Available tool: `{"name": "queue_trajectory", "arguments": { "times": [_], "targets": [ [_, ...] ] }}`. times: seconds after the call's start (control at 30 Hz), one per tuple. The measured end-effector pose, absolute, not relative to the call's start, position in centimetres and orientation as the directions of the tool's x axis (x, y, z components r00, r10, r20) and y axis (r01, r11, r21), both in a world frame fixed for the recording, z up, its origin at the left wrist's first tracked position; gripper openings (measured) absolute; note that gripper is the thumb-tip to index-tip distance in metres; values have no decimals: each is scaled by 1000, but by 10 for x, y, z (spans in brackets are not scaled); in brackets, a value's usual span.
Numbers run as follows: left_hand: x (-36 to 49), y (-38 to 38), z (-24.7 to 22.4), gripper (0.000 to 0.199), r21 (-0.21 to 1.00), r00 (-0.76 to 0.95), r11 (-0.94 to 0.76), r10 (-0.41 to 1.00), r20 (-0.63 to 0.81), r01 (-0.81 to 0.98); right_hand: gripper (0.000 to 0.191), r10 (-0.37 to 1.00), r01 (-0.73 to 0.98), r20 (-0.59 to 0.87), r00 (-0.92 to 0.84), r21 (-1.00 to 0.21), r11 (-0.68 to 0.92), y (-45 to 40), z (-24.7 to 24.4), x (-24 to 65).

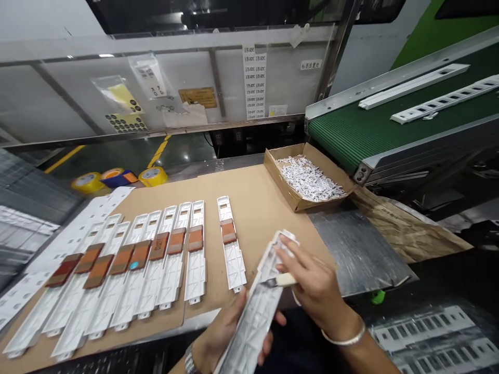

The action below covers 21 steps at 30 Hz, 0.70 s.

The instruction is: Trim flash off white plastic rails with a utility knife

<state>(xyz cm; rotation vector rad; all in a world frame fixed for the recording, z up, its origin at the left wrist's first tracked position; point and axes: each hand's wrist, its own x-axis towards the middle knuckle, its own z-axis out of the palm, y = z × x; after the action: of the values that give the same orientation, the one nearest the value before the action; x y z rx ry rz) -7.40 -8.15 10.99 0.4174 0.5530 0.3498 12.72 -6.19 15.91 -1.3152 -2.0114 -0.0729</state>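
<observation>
My left hand is closed around the lower part of a long white plastic strip, which is tilted up and away from me. Its inner side shows molded ribs. In my right hand is a small knife with a cream handle, its dark blade lying against the strip's inner face. Fingers of that same hand also touch the strip's upper end. Just beyond lies a similar white strip with a brown block across it. Further left, several more such strips lie side by side, each with a brown block on it.
Brown cardboard covers the table. A cardboard box of white scraps stands at the back, below a green conveyor belt carrying white parts. Tape rolls lie at the back left. Slotted white panels are at the lower right.
</observation>
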Motion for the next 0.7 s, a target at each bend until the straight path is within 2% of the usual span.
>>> {"name": "queue_trajectory", "arguments": {
  "times": [0.07, 0.13, 0.2, 0.27, 0.33, 0.47, 0.57, 0.7],
  "targets": [
    [-72, -80, 103, 72, 454, 719, 817, 550, -425, -356, 29, 818, 820, 575, -14, -462, 339, -72, 159, 125],
    [-70, -75, 98, 65, 445, 627, 745, 663, -409, -498, 31, 876, 777, 470, 104, -589, 224, -86, 156, 119],
    [-67, -69, 96, 58, 447, 541, 675, 738, -403, -588, 25, 936, 714, 349, 50, -668, 210, -101, 148, 107],
    [-64, -64, 97, 55, 459, 474, 616, 787, -395, -640, 23, 948, 674, 311, -60, -688, 269, -114, 136, 92],
    [-61, -61, 99, 56, 473, 415, 562, 825, -384, -679, 23, 926, 708, 357, -125, -622, 335, -125, 122, 76],
    [-57, -59, 108, 63, 505, 308, 461, 881, -359, -729, 22, 889, 874, 423, -174, -350, 338, -138, 105, 59],
    [-56, -60, 114, 64, 533, 234, 390, 912, -337, -751, 22, 871, 923, 430, -239, -177, 341, -141, 105, 55],
    [-56, -60, 118, 60, 552, 161, 322, 933, -320, -769, 22, 875, 944, 411, -255, -89, 317, -143, 105, 50]
  ]
}}
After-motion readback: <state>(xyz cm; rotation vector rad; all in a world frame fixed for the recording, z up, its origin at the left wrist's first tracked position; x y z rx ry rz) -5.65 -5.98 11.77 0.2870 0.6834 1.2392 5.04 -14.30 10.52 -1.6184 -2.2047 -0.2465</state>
